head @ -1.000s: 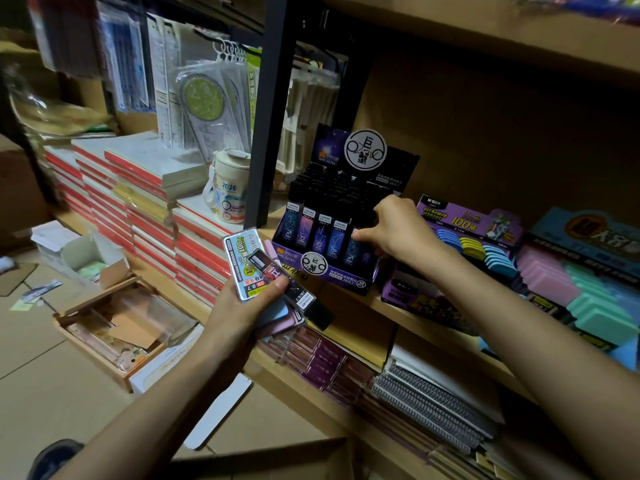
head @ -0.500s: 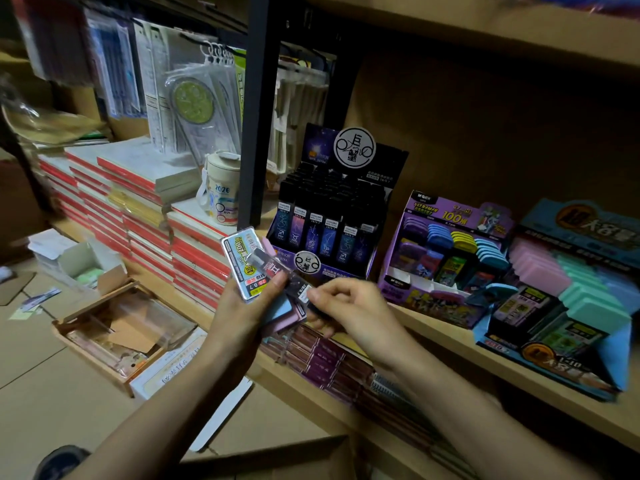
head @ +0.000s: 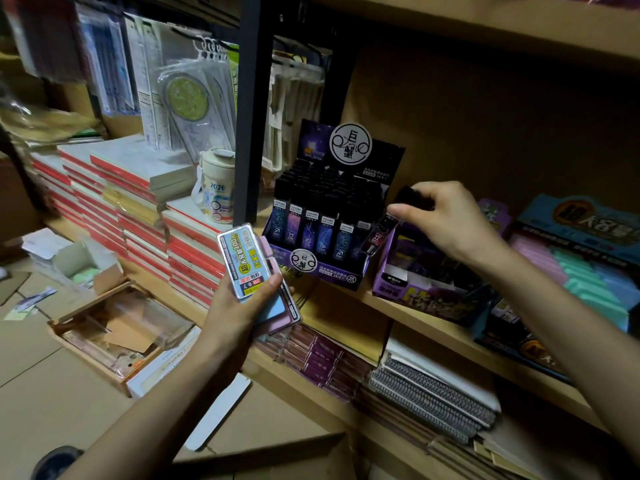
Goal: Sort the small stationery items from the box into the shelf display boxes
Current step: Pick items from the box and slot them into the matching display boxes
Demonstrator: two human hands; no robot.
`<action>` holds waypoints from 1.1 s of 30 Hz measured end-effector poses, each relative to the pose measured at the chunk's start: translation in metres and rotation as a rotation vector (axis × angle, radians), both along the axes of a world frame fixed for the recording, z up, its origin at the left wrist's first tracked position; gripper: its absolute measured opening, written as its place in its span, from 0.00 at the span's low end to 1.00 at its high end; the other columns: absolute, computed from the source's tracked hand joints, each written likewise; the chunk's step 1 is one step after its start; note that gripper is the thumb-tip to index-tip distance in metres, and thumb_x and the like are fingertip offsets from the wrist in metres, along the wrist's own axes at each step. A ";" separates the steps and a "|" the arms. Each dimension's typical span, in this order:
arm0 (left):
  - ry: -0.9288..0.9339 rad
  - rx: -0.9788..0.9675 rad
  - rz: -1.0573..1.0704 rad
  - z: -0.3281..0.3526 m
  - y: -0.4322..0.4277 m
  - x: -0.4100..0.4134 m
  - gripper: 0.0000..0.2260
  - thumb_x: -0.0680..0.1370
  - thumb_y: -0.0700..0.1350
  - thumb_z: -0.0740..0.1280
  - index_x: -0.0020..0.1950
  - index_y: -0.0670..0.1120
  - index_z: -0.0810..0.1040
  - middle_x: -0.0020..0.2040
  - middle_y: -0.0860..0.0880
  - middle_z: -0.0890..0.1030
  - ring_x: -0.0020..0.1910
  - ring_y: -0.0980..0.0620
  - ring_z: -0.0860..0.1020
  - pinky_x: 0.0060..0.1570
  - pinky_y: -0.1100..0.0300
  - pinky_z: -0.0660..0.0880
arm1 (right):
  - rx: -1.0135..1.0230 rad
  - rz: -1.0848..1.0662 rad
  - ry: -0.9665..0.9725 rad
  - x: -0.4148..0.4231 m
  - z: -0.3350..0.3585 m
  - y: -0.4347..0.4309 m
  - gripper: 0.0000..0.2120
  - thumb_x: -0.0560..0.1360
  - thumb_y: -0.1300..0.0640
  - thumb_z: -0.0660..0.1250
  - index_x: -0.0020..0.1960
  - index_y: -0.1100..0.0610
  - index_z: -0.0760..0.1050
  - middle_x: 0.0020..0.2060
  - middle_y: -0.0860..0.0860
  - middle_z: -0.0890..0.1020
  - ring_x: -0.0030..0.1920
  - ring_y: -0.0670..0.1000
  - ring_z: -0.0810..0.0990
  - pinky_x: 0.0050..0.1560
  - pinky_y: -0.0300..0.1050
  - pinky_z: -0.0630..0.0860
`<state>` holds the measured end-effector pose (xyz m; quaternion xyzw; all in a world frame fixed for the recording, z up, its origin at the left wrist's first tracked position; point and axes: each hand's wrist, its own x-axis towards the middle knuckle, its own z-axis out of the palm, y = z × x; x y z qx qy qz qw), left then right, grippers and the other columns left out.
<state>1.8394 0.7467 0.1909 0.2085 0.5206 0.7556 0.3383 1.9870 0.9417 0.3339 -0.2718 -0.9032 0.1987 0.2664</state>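
Sorting partway done
The right hand pinches a dark tube, seemingly bound for the black display box; the left hand grips flat cases not yet sorted.

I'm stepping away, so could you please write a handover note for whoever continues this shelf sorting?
Right hand pinches a slim black lead tube at the right edge of the black-and-purple display box, not yet slotted; its front row looks filled.
Left hand grips stacked flat plastic cases, light blue on top, pink beneath.
To do: seat the tube, then shelve the cases.
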 end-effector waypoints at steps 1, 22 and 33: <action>-0.010 -0.002 0.001 0.000 0.000 0.001 0.25 0.69 0.47 0.69 0.64 0.42 0.72 0.55 0.39 0.81 0.50 0.42 0.82 0.45 0.49 0.81 | 0.032 0.011 -0.021 -0.004 -0.002 0.002 0.09 0.74 0.52 0.69 0.47 0.57 0.81 0.40 0.54 0.84 0.42 0.54 0.82 0.42 0.47 0.75; 0.045 -0.026 -0.082 0.004 0.002 0.012 0.25 0.69 0.49 0.68 0.64 0.44 0.71 0.53 0.40 0.81 0.50 0.43 0.82 0.50 0.50 0.80 | 0.599 -0.253 -0.410 -0.035 -0.029 0.004 0.27 0.72 0.37 0.65 0.53 0.61 0.77 0.49 0.58 0.80 0.57 0.58 0.73 0.56 0.51 0.67; -0.081 0.057 -0.198 0.022 0.016 0.075 0.12 0.76 0.46 0.65 0.60 0.46 0.75 0.52 0.43 0.84 0.49 0.44 0.83 0.44 0.53 0.81 | -0.362 0.044 -0.094 0.041 -0.081 -0.111 0.19 0.66 0.33 0.67 0.44 0.43 0.65 0.35 0.42 0.70 0.33 0.39 0.69 0.31 0.33 0.64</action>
